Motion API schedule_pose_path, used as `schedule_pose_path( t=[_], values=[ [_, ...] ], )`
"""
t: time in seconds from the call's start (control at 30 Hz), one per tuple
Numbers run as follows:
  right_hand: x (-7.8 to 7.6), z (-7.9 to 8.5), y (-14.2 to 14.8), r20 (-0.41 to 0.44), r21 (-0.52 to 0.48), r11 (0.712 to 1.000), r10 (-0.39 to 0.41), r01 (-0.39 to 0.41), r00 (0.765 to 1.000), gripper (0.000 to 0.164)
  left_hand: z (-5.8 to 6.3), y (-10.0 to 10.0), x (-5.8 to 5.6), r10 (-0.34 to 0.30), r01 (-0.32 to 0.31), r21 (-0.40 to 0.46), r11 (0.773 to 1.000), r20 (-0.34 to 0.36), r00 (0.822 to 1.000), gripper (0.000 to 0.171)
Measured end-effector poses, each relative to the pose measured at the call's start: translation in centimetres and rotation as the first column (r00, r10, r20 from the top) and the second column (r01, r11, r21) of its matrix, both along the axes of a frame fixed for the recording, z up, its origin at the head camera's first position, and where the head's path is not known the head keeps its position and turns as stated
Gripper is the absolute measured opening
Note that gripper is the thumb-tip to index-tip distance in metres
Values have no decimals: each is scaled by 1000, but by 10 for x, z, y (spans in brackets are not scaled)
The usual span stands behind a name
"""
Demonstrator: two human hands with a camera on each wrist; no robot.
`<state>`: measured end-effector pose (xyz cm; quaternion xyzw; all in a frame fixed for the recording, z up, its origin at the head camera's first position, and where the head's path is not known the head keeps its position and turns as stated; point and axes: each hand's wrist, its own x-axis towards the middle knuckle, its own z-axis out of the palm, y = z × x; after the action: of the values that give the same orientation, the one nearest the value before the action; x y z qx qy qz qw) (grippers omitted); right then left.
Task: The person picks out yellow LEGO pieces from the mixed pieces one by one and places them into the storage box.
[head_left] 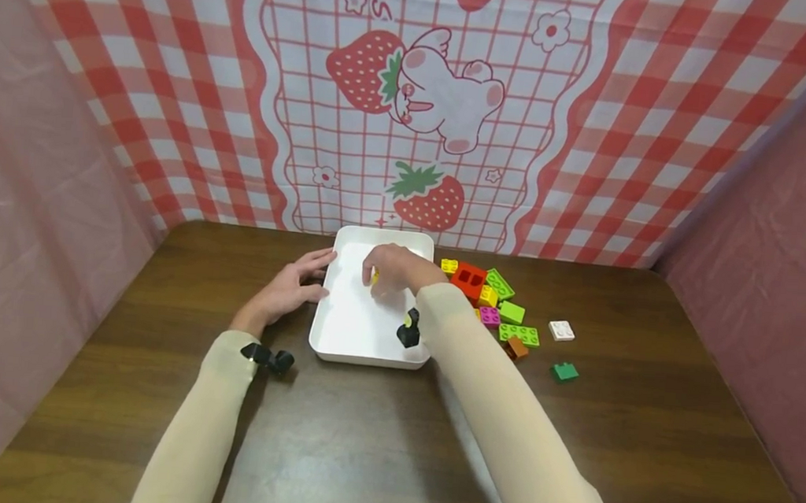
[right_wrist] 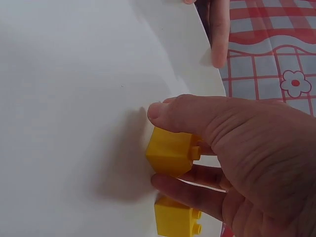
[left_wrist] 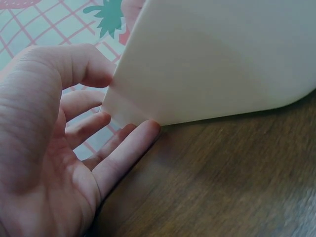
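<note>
Strawberry-and-gingham cloth (head_left: 451, 89) fills the top of the frame, pink drapes (head_left: 39, 175) flank it, and below runs a dark wood worktop (head_left: 351, 453). Mid-frame sits a white tray (head_left: 340, 333), and the left hand (head_left: 291, 290) is at its left edge, fingers spread, fingertips against the tray, nothing enclosed! Over the tray goes the right hand (head_left: 397, 273), its grip narrowed to a pinch: thumb and fingers have a yellow brick (right_wrist: 170, 153), centre of the right wrist view. Just beneath those fingers, a second yellow brick (right_wrist: 174, 218); whether it is held too, nobody can tell. Right of the tray, what a cluster: red block (head_left: 469, 279), magenta brick (head_left: 489, 316), lime brick (head_left: 519, 336), and farther right, well apart, a white brick (head_left: 562, 330) and a green brick (head_left: 565, 372).
</note>
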<state>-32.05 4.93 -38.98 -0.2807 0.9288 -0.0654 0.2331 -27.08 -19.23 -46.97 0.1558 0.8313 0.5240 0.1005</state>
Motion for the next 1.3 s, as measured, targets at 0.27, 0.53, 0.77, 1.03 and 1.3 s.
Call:
schedule_pose_path(
  t=[0.27, 0.53, 0.77, 1.03, 1.3],
  values=[
    [-2, -1, 6, -7, -27, 1000, -4, 4, 1000, 18, -1, 0, 0, 5, -5, -4, 1000, 5, 1000, 77],
    [-3, 8, 11, -23, -23, 1000, -10, 10, 1000, 18, -2, 1, 1, 4, -5, 17, 1000, 6, 1000, 77],
    [-6, 21, 11, -52, -3, 1000, 6, -6, 999, 22, -1, 0, 1, 14, -14, -5, 1000, 8, 1000, 78],
    [-6, 36, 17, -56, 3, 1000, -3, 3, 998, 20, -1, 1, 0, 14, -14, -1, 1000, 24, 1000, 78],
    [-9, 48, 20, -79, 10, 1000, -6, 7, 997, 25, -1, 2, 0, 17, -17, -5, 1000, 30, 999, 78]
  ],
)
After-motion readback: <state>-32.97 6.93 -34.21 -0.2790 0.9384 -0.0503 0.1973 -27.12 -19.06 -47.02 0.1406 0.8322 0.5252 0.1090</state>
